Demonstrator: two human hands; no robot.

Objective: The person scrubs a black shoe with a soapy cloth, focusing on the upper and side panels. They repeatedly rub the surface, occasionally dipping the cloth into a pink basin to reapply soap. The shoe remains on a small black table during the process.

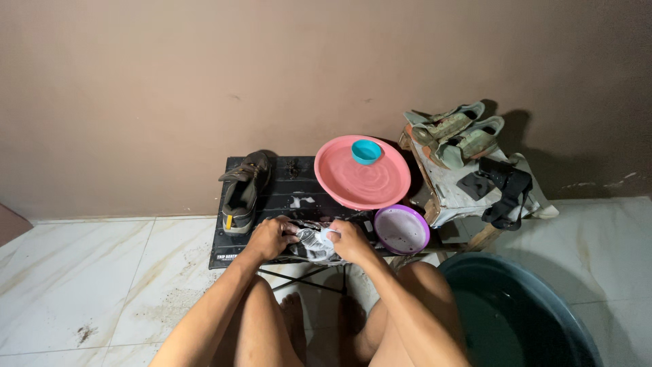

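We hold a black-and-white shoe (314, 242) at the near edge of the low black table (288, 197), just above our knees. Our left hand (270, 236) grips one end and our right hand (350, 239) the other, fingers of both curled tight around it. It looks light and soft in the upper, probably wet and a bit slippery, so the stiffer sole and heel seem the surest places to grip. Most of it is covered by our hands, and we cannot tell toe from heel.

A brown shoe (243, 190) stands on the table to the left. To the right lie a pink plate (362, 173) with a small teal cup (366, 151) on it and a purple bowl (401, 229). Farther right, a pair of green shoes (456, 134) and a black cloth (506, 187) sit on a stool. A dark tub (519, 316) is cut off at the lower right.
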